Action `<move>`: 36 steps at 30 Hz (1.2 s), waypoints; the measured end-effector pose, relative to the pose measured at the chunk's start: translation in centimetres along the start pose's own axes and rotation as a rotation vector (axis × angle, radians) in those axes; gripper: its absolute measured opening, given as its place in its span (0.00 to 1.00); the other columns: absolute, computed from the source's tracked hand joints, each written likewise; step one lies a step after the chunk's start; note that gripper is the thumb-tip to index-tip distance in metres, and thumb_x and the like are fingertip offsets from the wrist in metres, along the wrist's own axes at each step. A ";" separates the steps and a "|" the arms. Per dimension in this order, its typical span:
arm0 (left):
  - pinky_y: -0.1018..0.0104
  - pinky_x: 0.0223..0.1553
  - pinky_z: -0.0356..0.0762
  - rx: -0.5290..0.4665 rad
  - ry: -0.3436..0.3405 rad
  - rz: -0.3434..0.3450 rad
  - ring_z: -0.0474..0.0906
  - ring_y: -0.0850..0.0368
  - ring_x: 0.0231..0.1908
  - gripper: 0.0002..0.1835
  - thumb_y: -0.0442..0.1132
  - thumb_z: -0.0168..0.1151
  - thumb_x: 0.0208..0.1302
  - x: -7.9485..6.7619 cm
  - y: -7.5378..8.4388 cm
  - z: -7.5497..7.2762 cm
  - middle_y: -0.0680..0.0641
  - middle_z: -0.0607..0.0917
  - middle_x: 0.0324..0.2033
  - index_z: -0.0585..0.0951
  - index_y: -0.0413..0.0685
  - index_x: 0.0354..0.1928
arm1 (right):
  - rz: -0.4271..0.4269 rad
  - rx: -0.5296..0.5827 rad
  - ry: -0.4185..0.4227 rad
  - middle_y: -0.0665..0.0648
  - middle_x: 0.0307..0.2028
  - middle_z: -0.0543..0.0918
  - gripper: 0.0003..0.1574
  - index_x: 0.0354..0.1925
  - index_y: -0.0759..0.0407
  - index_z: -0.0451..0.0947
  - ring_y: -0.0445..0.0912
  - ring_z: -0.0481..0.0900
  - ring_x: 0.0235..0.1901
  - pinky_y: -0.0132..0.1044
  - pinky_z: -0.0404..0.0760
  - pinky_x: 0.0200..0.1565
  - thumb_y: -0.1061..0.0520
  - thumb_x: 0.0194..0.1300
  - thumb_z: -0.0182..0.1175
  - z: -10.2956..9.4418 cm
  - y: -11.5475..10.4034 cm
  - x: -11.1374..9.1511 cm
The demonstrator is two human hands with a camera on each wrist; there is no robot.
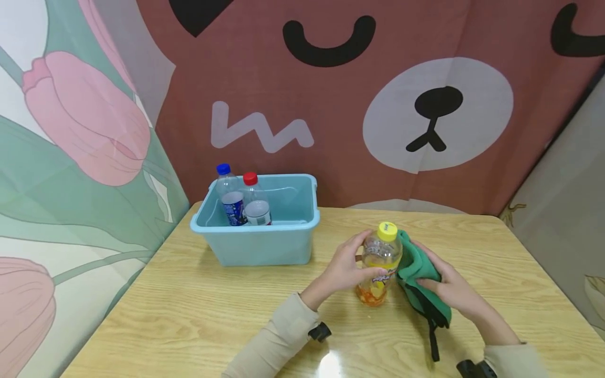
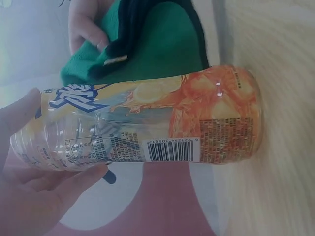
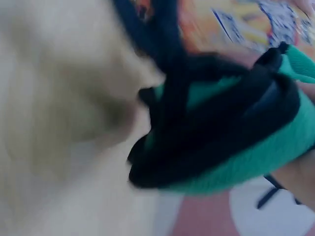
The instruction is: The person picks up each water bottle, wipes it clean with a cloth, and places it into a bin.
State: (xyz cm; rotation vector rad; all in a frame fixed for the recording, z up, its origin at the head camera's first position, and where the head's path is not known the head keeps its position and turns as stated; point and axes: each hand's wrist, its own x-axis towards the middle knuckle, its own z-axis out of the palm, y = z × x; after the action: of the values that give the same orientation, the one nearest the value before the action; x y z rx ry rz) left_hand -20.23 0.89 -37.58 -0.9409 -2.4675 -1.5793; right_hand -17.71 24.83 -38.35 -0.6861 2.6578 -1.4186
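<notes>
My left hand (image 1: 348, 266) grips a clear plastic bottle (image 1: 379, 262) with a yellow cap, thumb on the near side. Its yellow and orange label carries fruit pictures; a barcode shows in the left wrist view, where the bottle (image 2: 172, 118) lies across the picture. In the head view it stands nearly upright, low over the table. On its right, my right hand (image 1: 449, 286) holds a folded green cloth (image 1: 418, 268) with black edging and a dangling black strap. The cloth comes right up to the bottle's side. Blurred in the right wrist view, the cloth (image 3: 236, 182) hides most of that hand.
A light blue plastic bin (image 1: 264, 247) stands at the table's back left. Inside it are a blue-capped bottle (image 1: 228, 184) and a red-capped bottle (image 1: 255, 193). The wooden table (image 1: 189, 320) meets a printed curtain (image 1: 331, 131) behind.
</notes>
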 end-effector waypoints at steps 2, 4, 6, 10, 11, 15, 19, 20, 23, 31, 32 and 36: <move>0.75 0.42 0.74 0.008 -0.002 -0.016 0.69 0.58 0.54 0.42 0.42 0.70 0.49 -0.2 0.1 -0.3 0.45 0.69 0.58 0.60 0.43 0.65 | -0.062 -0.157 0.015 0.71 0.65 0.55 0.53 0.71 0.51 0.46 0.68 0.56 0.59 0.62 0.64 0.50 0.76 0.53 0.55 -0.8 -0.2 -0.4; 0.75 0.42 0.74 0.010 -0.002 -0.025 0.68 0.58 0.54 0.42 0.42 0.70 0.49 -0.3 0.3 -0.6 0.44 0.69 0.58 0.60 0.43 0.65 | -0.119 -0.304 0.012 0.73 0.62 0.60 0.53 0.70 0.56 0.49 0.68 0.62 0.56 0.62 0.66 0.47 0.80 0.49 0.55 -1.3 -0.2 -0.6; 0.74 0.42 0.74 0.008 0.001 -0.026 0.68 0.57 0.54 0.43 0.43 0.70 0.49 -0.5 0.5 -1.1 0.44 0.68 0.59 0.60 0.43 0.65 | -0.147 -0.418 -0.020 0.73 0.59 0.64 0.52 0.68 0.61 0.52 0.67 0.66 0.53 0.60 0.70 0.45 0.82 0.46 0.54 -1.4 -0.2 -0.7; 0.75 0.41 0.75 0.019 0.019 -0.008 0.69 0.57 0.54 0.44 0.43 0.71 0.48 -0.9 0.9 -2.0 0.44 0.69 0.59 0.60 0.42 0.65 | -0.119 -0.472 -0.145 0.74 0.56 0.67 0.49 0.64 0.70 0.55 0.67 0.67 0.53 0.58 0.71 0.47 0.84 0.41 0.51 -0.2 0.5 -0.5; 0.75 0.41 0.75 0.024 0.021 -0.005 0.69 0.57 0.53 0.44 0.43 0.71 0.48 -1.0 1.0 -2.1 0.45 0.69 0.58 0.60 0.41 0.65 | -0.108 -0.481 -0.171 0.74 0.56 0.67 0.48 0.64 0.71 0.56 0.66 0.68 0.52 0.57 0.71 0.47 0.84 0.41 0.52 0.2 0.8 -0.5; 0.75 0.41 0.75 0.025 0.028 0.012 0.70 0.57 0.53 0.43 0.42 0.71 0.48 -1.3 1.0 -2.8 0.45 0.70 0.58 0.60 0.43 0.65 | -0.057 -0.495 -0.272 0.74 0.56 0.67 0.45 0.63 0.72 0.57 0.67 0.68 0.52 0.57 0.71 0.48 0.82 0.44 0.54 1.8 1.6 -0.5; 0.74 0.42 0.75 0.009 0.026 0.022 0.70 0.57 0.53 0.43 0.41 0.71 0.48 -1.6 1.3 -3.8 0.46 0.69 0.58 0.60 0.44 0.66 | -0.012 -0.504 -0.335 0.75 0.57 0.65 0.44 0.63 0.71 0.57 0.70 0.64 0.54 0.60 0.68 0.49 0.77 0.47 0.58 2.7 2.0 -0.5; 0.74 0.42 0.75 0.007 0.024 0.025 0.70 0.57 0.53 0.43 0.41 0.71 0.48 -1.7 1.4 -4.1 0.46 0.69 0.58 0.60 0.44 0.66 | -0.004 -0.507 -0.345 0.76 0.57 0.64 0.43 0.63 0.71 0.57 0.71 0.62 0.54 0.62 0.67 0.49 0.75 0.48 0.60 2.8 2.1 -0.5; 0.73 0.42 0.75 0.006 0.018 0.035 0.70 0.56 0.52 0.43 0.40 0.71 0.48 -2.0 1.7 -5.0 0.46 0.70 0.57 0.60 0.44 0.65 | 0.039 -0.506 -0.378 0.78 0.58 0.61 0.45 0.64 0.69 0.57 0.75 0.57 0.55 0.66 0.64 0.48 0.65 0.51 0.65 2.8 2.2 -0.4; 0.71 0.42 0.77 0.032 0.014 0.067 0.71 0.53 0.52 0.43 0.39 0.72 0.48 -3.3 2.5 -7.9 0.45 0.72 0.55 0.61 0.42 0.65 | 0.084 -0.401 -0.447 0.80 0.60 0.54 0.50 0.64 0.69 0.56 0.77 0.51 0.57 0.70 0.60 0.47 0.43 0.54 0.63 2.0 1.1 0.5; 0.70 0.42 0.77 0.037 0.019 0.074 0.71 0.53 0.52 0.43 0.39 0.71 0.48 -3.4 2.6 -8.3 0.45 0.72 0.55 0.61 0.42 0.65 | 0.064 -0.380 -0.420 0.79 0.60 0.56 0.48 0.64 0.70 0.57 0.76 0.54 0.56 0.69 0.61 0.48 0.43 0.56 0.62 2.0 0.7 0.7; 0.68 0.41 0.78 0.062 0.051 0.106 0.71 0.53 0.52 0.42 0.37 0.71 0.48 -4.3 2.8 -9.8 0.44 0.72 0.56 0.61 0.41 0.65 | -0.001 -0.301 -0.274 0.75 0.57 0.65 0.41 0.62 0.71 0.59 0.69 0.65 0.54 0.61 0.69 0.48 0.46 0.62 0.57 2.0 -1.0 2.2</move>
State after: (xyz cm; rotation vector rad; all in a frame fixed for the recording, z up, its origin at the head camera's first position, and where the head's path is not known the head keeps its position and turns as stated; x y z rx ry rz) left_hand -17.88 -8.56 -32.28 -0.9916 -2.3751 -1.4668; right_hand -18.88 21.88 -38.38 -0.8359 2.6674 -0.8551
